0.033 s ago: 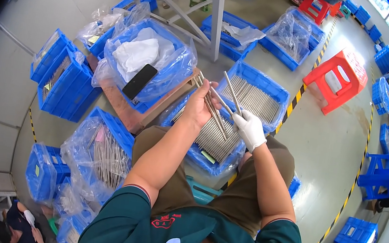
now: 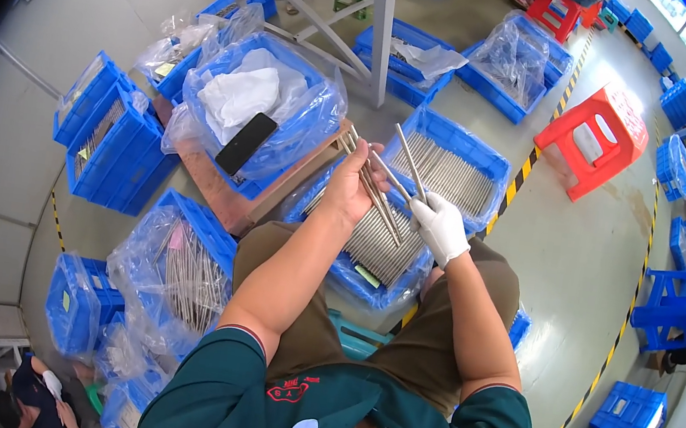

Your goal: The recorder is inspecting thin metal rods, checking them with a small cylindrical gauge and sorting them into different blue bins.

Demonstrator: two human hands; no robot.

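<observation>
A black phone (image 2: 245, 142) lies on the plastic-lined blue crate (image 2: 301, 135) at left; the bare left hand (image 2: 352, 188) grips a bundle of metal rods (image 2: 368, 184) above the rod-filled crate (image 2: 374, 244); the white-gloved right hand (image 2: 443, 226) pinches a single rod (image 2: 410, 164).

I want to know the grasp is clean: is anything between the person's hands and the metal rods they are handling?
Nothing visible. The bare left hand grips a bundle of metal rods directly, and the gloved right hand pinches a single rod; only the white glove lies between that hand and the rod.
</observation>
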